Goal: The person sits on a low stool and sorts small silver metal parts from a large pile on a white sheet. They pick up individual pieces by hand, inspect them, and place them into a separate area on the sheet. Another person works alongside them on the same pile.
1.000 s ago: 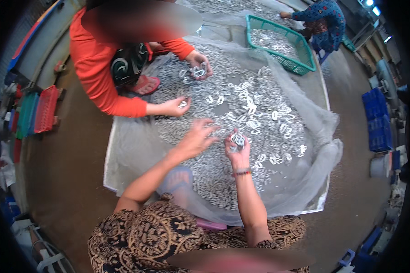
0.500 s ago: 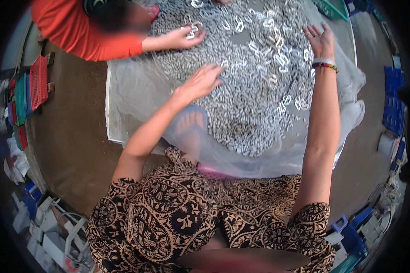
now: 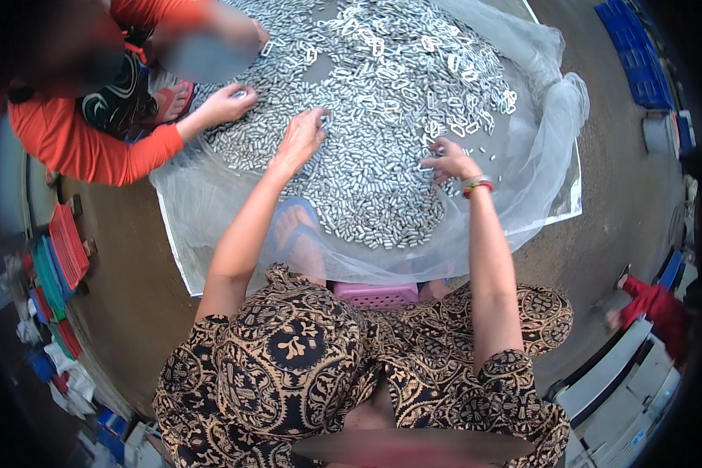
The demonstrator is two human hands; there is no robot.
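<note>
A wide layer of small grey metal cylinders (image 3: 382,222) covers the sheet in front of me, with white oblong links (image 3: 460,66) scattered over its right and far parts. My left hand (image 3: 300,139) hovers over the left of the layer, fingers curled round a small white link (image 3: 325,122) at the fingertips. At the right edge of the cylinders my right hand (image 3: 451,161) reaches down, fingers bent, with a pale link end (image 3: 424,167) showing at the tips. Its grip is partly hidden. More links lie just beyond it.
A co-worker in orange sleeves (image 3: 93,156) sits at the far left, one hand (image 3: 226,105) holding a small link. White netting (image 3: 554,117) bunches round the sheet. A pink plastic stool (image 3: 374,294) is below me. Blue crates (image 3: 636,54) stand right, a red basket (image 3: 69,242) left.
The view has shifted. My right hand has come down and inward from a raised, open pose to the cylinders' right edge. My left hand's fingers have closed. The co-worker's hand has drawn back.
</note>
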